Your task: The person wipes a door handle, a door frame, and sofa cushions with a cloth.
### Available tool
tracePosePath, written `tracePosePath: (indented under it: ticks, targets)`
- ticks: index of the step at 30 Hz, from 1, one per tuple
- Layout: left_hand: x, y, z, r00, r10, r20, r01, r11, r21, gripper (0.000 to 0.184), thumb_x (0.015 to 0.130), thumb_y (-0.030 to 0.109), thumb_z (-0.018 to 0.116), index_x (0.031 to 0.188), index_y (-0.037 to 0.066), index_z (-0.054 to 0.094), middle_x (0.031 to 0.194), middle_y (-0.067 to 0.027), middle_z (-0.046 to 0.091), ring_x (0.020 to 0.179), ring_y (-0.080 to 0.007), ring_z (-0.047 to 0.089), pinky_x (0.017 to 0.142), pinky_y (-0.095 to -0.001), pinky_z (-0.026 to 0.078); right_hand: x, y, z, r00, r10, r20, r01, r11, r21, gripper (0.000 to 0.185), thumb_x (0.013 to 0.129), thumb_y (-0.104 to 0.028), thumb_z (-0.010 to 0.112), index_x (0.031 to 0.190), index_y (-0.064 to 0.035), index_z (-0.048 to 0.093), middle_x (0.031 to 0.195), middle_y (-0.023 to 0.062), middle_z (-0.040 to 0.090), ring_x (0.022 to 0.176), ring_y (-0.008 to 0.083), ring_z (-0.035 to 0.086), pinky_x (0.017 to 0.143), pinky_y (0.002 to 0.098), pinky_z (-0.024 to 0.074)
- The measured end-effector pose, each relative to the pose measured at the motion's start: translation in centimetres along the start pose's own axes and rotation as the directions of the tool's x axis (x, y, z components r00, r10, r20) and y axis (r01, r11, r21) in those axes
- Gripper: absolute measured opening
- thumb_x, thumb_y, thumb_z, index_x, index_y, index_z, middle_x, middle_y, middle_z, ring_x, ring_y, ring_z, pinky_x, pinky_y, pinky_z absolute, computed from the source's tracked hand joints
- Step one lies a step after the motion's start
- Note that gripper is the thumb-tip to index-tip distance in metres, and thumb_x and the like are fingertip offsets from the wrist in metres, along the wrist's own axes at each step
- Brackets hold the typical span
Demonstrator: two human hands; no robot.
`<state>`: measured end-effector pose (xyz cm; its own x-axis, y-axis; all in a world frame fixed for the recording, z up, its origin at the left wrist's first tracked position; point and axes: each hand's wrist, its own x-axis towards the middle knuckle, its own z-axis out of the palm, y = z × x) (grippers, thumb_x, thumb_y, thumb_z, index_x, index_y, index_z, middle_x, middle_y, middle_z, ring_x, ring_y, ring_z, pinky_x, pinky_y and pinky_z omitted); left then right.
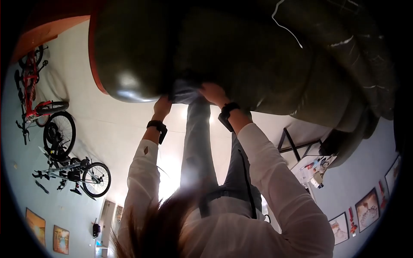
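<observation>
A dark, shiny piece of material (185, 91) lies between my two hands, by the lower edge of a large dark leather-like surface (266, 60). My left hand (162, 107) is closed at its left end, with the fingers partly hidden in shadow. At its right end my right hand (214, 93) has its fingers curled round the material. Each wrist wears a black band. Just below the hands, my legs in grey trousers (198, 146) run down to my white shirt (223, 241).
Bicycles (28, 92) (95, 179) stand along the left side. A white table (312, 170) with small items and a dark frame are at the right. Framed pictures (368, 209) hang on the walls. A white cord (287, 28) lies on the dark surface.
</observation>
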<state>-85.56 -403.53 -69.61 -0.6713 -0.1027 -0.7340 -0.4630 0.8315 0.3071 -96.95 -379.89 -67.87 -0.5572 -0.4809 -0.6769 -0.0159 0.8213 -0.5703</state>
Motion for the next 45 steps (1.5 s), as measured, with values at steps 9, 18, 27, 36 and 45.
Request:
tracePosePath:
  ticks: [9, 18, 27, 36, 45]
  targets:
    - [4.1, 16.6, 3.2, 0.972, 0.096, 0.215, -0.149, 0.958, 0.244, 0.03, 0.077, 0.027, 0.048, 0.102, 0.012, 0.056, 0.099, -0.0136, 0.06, 0.092, -0.0328, 0.056, 0.077, -0.0433, 0.046, -11.2, 16.3, -3.8, 0.975, 0.194, -0.111, -0.17, 0.966, 0.195, 0.032, 0.083, -0.035, 0.048, 0.086, -0.0037, 0.056, 0.079, 0.0179, 0.06, 0.078, 0.0372, 0.056, 0.068, 0.0453, 0.0441]
    - [3.2, 38.3, 16.3, 0.883, 0.243, 0.403, -0.353, 0.908, 0.226, 0.033, 0.08, 0.031, 0.05, 0.104, 0.008, 0.056, 0.101, -0.0167, 0.059, 0.094, -0.0329, 0.056, 0.081, -0.0418, 0.045, -23.4, 37.2, -8.3, 0.893, 0.369, -0.258, -0.314, 0.921, 0.231, 0.031, 0.082, -0.033, 0.05, 0.077, -0.0031, 0.056, 0.068, 0.0155, 0.06, 0.071, 0.035, 0.057, 0.063, 0.045, 0.0432]
    - [-0.3, 50.3, 21.4, 0.681, 0.591, 0.432, -0.676, 0.734, 0.061, 0.028, 0.08, 0.023, 0.054, 0.102, 0.005, 0.056, 0.09, -0.0155, 0.06, 0.081, -0.0337, 0.058, 0.07, -0.0402, 0.047, -32.1, 46.1, -8.0, 0.693, 0.701, -0.17, -0.593, 0.688, 0.419, 0.035, 0.083, -0.033, 0.047, 0.092, -0.0015, 0.056, 0.09, 0.0195, 0.06, 0.088, 0.0357, 0.056, 0.075, 0.0431, 0.0442]
    - [4.4, 40.4, 18.4, 0.769, 0.389, 0.507, -0.478, 0.877, 0.054, 0.025, 0.08, 0.027, 0.053, 0.093, 0.007, 0.056, 0.087, -0.0165, 0.061, 0.082, -0.0347, 0.058, 0.07, -0.044, 0.047, -25.0, 38.0, -5.9, 0.767, 0.518, -0.379, -0.412, 0.85, 0.329, 0.031, 0.081, -0.032, 0.05, 0.081, -0.0013, 0.054, 0.078, 0.0212, 0.059, 0.076, 0.0379, 0.056, 0.066, 0.0459, 0.043]
    - [2.7, 23.2, 8.7, 0.928, 0.248, 0.277, -0.296, 0.944, 0.149, 0.03, 0.077, 0.028, 0.053, 0.095, 0.004, 0.054, 0.093, -0.0172, 0.058, 0.087, -0.036, 0.055, 0.074, -0.0441, 0.045, -16.0, 21.0, -7.9, 0.892, 0.295, -0.342, -0.24, 0.951, 0.195, 0.029, 0.079, -0.032, 0.051, 0.076, -0.0028, 0.054, 0.077, 0.0182, 0.058, 0.078, 0.0356, 0.056, 0.066, 0.0451, 0.0441]
